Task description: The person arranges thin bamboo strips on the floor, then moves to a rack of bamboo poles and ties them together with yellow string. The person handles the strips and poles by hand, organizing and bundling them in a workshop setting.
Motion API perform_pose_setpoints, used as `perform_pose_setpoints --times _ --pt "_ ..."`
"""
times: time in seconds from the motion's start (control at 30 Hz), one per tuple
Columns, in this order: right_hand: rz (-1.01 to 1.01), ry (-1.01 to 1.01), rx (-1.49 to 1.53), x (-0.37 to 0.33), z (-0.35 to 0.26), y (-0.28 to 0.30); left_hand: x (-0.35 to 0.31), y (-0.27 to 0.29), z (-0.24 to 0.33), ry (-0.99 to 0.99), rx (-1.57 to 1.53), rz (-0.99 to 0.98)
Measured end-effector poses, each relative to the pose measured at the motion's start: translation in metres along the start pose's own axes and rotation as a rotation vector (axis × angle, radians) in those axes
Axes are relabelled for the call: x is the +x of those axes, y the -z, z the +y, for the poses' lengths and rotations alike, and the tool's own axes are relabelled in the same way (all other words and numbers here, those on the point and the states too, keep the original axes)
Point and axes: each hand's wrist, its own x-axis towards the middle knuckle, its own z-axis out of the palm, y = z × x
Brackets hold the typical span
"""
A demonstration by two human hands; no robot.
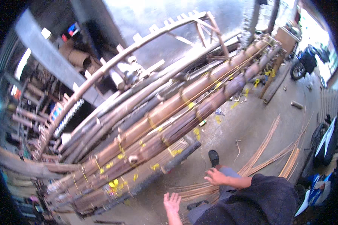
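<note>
My left hand is held out low in the picture, palm showing and fingers spread, with nothing in it. Up and to its right, my right hand hovers with its fingers apart, also holding nothing. Beneath both hands, thin split strips that look like bamboo lie on the floor around my feet. Left of my hands stretches a long row of thick brown poles that look like bamboo, wrapped at intervals with yellow ties. A yellow ring, perhaps a tape roll, rests at the near end of the poles.
Behind the poles rises a long wooden rack with short pegs. More strips are spread across the concrete floor. A motorcycle stands at the far right, and a blue and white vehicle, partly cut off, is close on the right.
</note>
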Motion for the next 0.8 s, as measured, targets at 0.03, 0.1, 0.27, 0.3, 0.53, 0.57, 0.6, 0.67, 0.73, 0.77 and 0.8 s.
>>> perform_pose_setpoints --times 0.03,0.1,0.27,0.3,0.53,0.57,0.6,0.67,0.73,0.77,0.8 --pt "0.006 -0.081 0.015 0.003 0.021 0.027 0.002 -0.014 0.012 -0.037 0.094 -0.027" --pt "0.030 -0.197 0.040 0.002 0.055 0.091 -0.001 -0.073 0.022 -0.104 0.270 -0.052" --pt "0.222 -0.221 0.145 0.003 0.105 0.224 -0.030 -0.266 0.023 -0.253 0.705 -0.313" --pt "0.305 -0.274 0.171 -0.008 0.114 0.243 -0.032 -0.301 0.014 -0.280 0.790 -0.409" --pt "0.503 -0.478 0.390 -0.081 0.197 0.206 -0.064 -0.478 -0.017 -0.299 1.311 -0.820" --pt "0.399 -0.582 0.403 -0.103 0.204 0.183 -0.076 -0.494 -0.020 -0.312 1.369 -0.824" --pt "0.289 -0.678 0.402 -0.124 0.209 0.162 -0.075 -0.509 -0.024 -0.308 1.390 -0.876" --pt "0.149 -0.723 0.510 -0.125 0.190 0.155 -0.068 -0.530 -0.027 -0.287 1.429 -0.980" --pt "0.179 -0.678 0.668 -0.095 0.165 0.172 -0.071 -0.549 -0.035 -0.191 1.430 -1.066" --pt "0.216 -0.656 0.718 -0.078 0.157 0.184 -0.067 -0.556 -0.040 -0.170 1.445 -1.103" --pt "0.253 -0.639 0.756 -0.065 0.153 0.194 -0.065 -0.562 -0.046 -0.128 1.465 -1.116"
